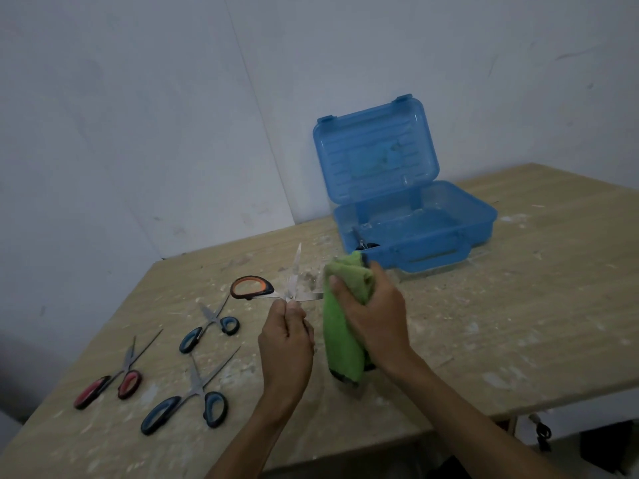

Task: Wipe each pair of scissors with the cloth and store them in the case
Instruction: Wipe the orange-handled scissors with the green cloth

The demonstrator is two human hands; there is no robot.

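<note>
My left hand (285, 335) pinches the open orange scissors (267, 288) at the middle. My right hand (375, 312) squeezes the green cloth (342, 326) round one blade. One pair looks put away in the open blue case (415, 233), past my right hand. The red pair (107, 382), small blue pair (209, 326) and big blue pair (186, 406) wait left of my left hand. The wooden table (484, 323) is dusty and the wall (138, 115) is plain.

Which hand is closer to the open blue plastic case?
Right. The right hand, gripping the green cloth, is just in front of the blue plastic case; the left hand is farther left, holding orange-handled scissors.
</note>
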